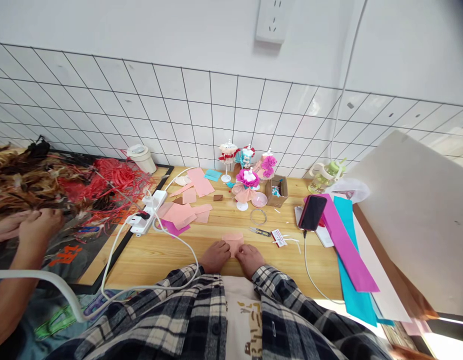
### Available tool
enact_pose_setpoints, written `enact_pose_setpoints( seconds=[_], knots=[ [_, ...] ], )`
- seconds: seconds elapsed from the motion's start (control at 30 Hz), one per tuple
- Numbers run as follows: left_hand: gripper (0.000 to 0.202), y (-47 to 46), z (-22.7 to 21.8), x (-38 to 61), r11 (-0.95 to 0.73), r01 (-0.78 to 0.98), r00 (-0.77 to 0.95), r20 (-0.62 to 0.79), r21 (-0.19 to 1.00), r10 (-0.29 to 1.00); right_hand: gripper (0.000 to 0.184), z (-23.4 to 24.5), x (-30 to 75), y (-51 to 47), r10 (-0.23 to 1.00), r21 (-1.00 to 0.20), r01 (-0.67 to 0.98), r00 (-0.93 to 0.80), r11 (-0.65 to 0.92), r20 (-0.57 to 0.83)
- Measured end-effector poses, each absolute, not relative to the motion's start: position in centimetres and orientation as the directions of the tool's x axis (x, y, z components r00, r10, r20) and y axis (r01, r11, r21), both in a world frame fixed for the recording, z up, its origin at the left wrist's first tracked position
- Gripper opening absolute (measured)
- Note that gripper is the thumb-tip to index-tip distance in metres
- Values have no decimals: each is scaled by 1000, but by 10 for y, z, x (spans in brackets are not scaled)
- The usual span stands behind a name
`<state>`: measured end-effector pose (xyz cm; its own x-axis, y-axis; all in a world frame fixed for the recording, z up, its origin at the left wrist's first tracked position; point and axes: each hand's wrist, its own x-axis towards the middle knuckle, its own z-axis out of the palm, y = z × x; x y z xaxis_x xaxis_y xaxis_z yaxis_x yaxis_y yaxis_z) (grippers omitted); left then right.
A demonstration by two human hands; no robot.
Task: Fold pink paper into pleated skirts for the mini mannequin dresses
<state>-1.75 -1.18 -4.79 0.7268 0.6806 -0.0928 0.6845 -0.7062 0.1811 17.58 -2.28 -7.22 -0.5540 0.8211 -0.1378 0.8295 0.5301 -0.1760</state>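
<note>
Left hand [215, 256], right hand [249, 259], fingers tight on pink paper [233, 241]; snips [260, 232] just right, power strip [147, 214] left.

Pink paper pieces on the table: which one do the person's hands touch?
The small pale pink piece at the near edge, between left hand and right hand; the others lie loose beside the power strip.

Craft workshop: paper-dress mannequins [247, 182], paper scraps [181, 212], tiled wall [216, 110].
</note>
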Motion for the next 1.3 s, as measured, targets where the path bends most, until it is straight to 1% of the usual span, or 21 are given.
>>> enact_pose_setpoints(
  seconds=[0.13, 0.27, 0.6, 0.93, 1.07, 1.2, 1.3],
  knots=[
    [13, -11, -52, -18, -704, 686, 725, -100, 182, 681, 20, -71, 177, -23, 804, -178, 816, -575, 550, -150],
    [17, -10, -57, -18, -683, 707, 705, -104, 184, 701, 21, -71, 177, -23, 813, -176, 825, -562, 536, -155],
    [12, -10, -54, -20, -714, 680, 731, -77, 167, 678, 21, -65, 173, -22, 793, -163, 808, -588, 567, -158],
    [13, -12, -57, -21, -704, 696, 717, -73, 142, 694, 21, -71, 174, -23, 804, -170, 821, -570, 545, -169],
    [13, -13, -53, -21, -713, 688, 724, -59, 132, 687, 25, -74, 172, -23, 813, -183, 832, -553, 524, -183],
    [13, -13, -50, -22, -720, 684, 728, -59, 118, 683, 36, -72, 171, -23, 818, -194, 840, -540, 507, -198],
    [13, -14, -49, -22, -723, 682, 731, -57, 110, 680, 37, -69, 170, -23, 819, -200, 846, -531, 495, -219]
  ],
)
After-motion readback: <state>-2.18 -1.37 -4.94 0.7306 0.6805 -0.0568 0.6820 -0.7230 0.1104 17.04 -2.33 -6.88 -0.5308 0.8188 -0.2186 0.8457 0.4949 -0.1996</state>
